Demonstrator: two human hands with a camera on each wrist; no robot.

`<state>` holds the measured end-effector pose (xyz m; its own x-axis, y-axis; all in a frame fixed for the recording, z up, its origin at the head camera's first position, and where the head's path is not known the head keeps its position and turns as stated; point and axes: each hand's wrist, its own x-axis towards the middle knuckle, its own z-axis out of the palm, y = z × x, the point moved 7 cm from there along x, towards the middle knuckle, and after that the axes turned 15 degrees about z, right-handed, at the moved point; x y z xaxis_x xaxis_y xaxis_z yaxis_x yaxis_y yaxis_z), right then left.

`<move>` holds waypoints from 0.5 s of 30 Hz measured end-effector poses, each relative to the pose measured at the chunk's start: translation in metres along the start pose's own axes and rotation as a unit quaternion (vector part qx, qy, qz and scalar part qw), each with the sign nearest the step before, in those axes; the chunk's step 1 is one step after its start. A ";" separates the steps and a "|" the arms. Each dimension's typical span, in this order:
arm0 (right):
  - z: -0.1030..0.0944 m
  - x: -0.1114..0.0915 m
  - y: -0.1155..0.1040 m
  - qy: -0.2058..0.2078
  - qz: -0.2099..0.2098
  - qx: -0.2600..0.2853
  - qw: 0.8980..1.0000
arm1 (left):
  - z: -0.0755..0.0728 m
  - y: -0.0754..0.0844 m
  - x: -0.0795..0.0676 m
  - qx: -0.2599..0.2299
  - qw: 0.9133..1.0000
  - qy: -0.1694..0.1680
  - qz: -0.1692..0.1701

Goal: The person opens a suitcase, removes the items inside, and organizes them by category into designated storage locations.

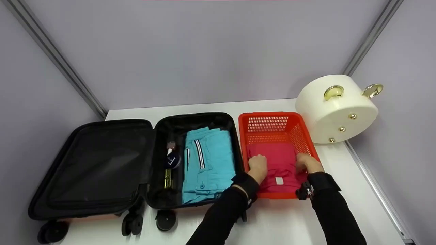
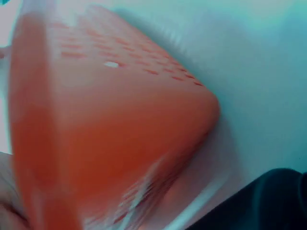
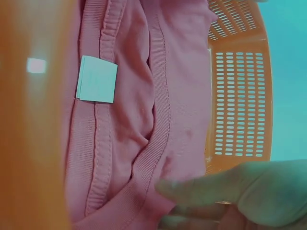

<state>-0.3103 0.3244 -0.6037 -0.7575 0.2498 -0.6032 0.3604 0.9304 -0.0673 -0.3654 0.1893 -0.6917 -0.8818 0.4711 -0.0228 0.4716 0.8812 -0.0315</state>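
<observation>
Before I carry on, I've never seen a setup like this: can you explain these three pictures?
There is no machine here, just a person's two bare hands. The wide picture comes from a camera worn on the head; each of the others comes from a wrist. On the white table lie an open suitcase with folded turquoise clothing inside, a red basket and a cream container with gold-coloured handles. The left hand and right hand reach into the basket, at either side of a folded pinkish-red garment. Whether the fingers grip it is hard to tell. The left wrist picture is blurred.
</observation>
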 end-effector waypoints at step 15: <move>-0.060 -0.073 -0.047 0.086 -0.027 0.072 0.993 | -0.184 -0.036 -0.094 -0.056 0.995 -0.047 0.074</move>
<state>-0.3044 0.2785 -0.5089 -0.8551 0.2542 -0.4519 0.3817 0.8985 -0.2168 -0.3004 0.1206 -0.5044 -0.7963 0.5944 -0.1127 0.5873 0.8042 0.0914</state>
